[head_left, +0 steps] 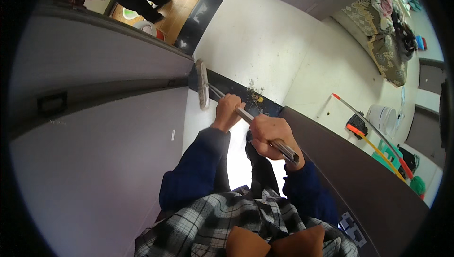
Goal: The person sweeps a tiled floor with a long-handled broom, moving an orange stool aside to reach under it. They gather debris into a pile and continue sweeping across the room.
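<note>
Checked clothing [198, 224] lies nearest, left hand [229, 110] and right hand [270, 135] wrapped round a broom [244, 114], loose debris [260, 99] on the far threshold [228, 82] ungathered.

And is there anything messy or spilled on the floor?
Yes: loose debris lies scattered across the dark floor strip and onto the white floor. Its dark specks and yellowish bit stand out against the pale surface. The broom, held by the left hand and right hand, has its head left of the mess.
</note>
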`<control>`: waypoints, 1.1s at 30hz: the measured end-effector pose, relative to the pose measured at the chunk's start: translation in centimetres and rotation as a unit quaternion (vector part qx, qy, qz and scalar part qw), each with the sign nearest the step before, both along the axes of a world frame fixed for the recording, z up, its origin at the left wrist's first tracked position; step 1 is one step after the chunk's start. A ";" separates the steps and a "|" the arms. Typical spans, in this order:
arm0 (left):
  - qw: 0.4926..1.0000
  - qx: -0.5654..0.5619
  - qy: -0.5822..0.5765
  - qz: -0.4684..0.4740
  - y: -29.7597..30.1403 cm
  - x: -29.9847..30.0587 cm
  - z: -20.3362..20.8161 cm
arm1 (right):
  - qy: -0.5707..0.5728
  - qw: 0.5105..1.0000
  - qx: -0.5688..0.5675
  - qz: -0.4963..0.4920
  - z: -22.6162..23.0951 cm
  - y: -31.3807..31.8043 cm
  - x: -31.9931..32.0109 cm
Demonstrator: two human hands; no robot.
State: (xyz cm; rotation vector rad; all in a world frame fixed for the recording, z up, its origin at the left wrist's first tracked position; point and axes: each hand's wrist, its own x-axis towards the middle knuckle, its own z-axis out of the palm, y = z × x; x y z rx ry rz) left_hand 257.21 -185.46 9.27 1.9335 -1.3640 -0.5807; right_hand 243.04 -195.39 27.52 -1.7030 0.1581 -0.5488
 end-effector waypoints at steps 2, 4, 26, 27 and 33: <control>0.999 0.018 -0.037 0.033 1.8 1.5 0.1 | -0.007 0.998 0.058 0.019 -1.6 -0.2 1.3; 0.995 0.038 -0.085 -0.023 2.5 2.7 -2.4 | 0.047 0.991 0.126 0.019 -2.7 -0.6 2.1; 0.953 0.121 -0.082 -0.267 -14.9 10.3 -6.9 | 0.008 0.959 0.066 -0.276 -7.1 -4.4 4.2; 0.958 0.063 -0.051 -0.275 -15.2 9.1 -7.1 | 0.025 0.954 0.058 -0.293 -7.1 -3.9 3.9; 0.953 -0.045 0.082 -0.289 -17.1 -1.7 -4.1 | 0.106 0.944 -0.097 -0.298 -1.7 -4.2 -2.0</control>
